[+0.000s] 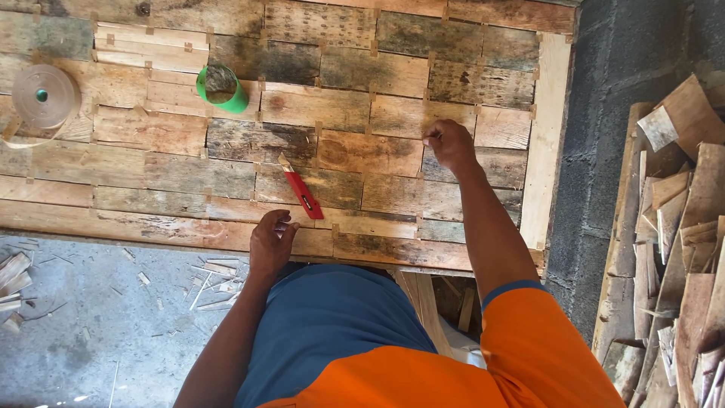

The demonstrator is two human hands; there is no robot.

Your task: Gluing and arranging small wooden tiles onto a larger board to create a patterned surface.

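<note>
We see a panel (226,170) of weathered veneer pieces, joined with small squares of tape, lying flat across the counter (545,143) and filling most of the view. Our right hand (448,143) rests on the panel toward its right side, fingers curled shut and pinched at a seam between two pieces; what they pinch is too small to tell. Our left hand (272,240) sits at the near edge of the panel, loosely closed, thumb against the fingertips, and we cannot tell whether it holds anything. Just beyond the left hand lies a red knife (302,192), slanted, its blade end pointing away from us, touching neither hand. Farther off, a green tape roll (223,89) lies on the panel, and a large pale tape roll (44,97) sits at the far left with a loose strip trailing. Wood slivers (211,285) litter the grey floor (91,332) below the near edge. To the right, well apart past a dark block wall (627,68), veneer scraps (676,249) lie stacked.
</note>
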